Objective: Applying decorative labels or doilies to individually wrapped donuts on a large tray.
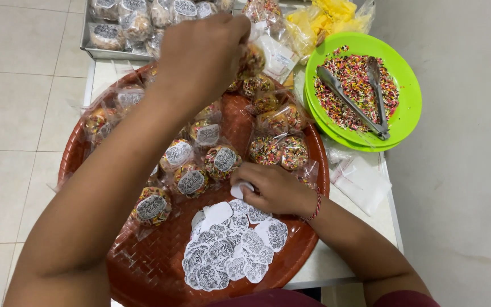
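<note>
My left hand [203, 54] reaches far over the red woven tray [143, 267] and closes on a clear-wrapped sprinkle-covered treat [252, 59] at the tray's far rim. Resting at the tray's near middle, my right hand [271, 187] pinches a small white sticker backing [240, 189] between its fingers. A heap of round black-and-white stickers [228, 247] lies just below that hand. Several wrapped treats with stickers [191, 182] and several without [279, 150] fill the tray.
A green plate [410, 108] of coloured sprinkles with metal tongs [353, 102] stands at the right. A metal pan [95, 52] of labelled wrapped treats sits at the back. Yellow bags [325, 17] and clear empty bags [362, 182] lie on the white table.
</note>
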